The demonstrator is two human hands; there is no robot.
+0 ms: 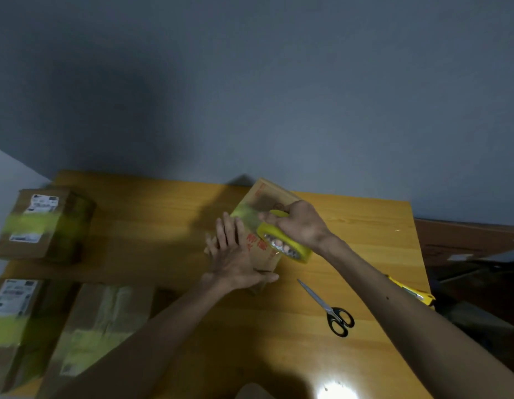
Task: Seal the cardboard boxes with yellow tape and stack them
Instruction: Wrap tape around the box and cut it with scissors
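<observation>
Left forearm (152, 332) extends to the left hand (235, 260), fingers straight and flat, pinning the cardboard box (267, 194) so the right hand (299, 224), fingers curled round the yellow tape roll (274, 233), can tape it.

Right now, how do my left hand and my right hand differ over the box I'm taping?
The left hand lies flat on the box, fingers straight; the right hand is curled round the tape roll. The left hand holds nothing, while the right hand holds the roll against the box. Both are on the same box.
</observation>
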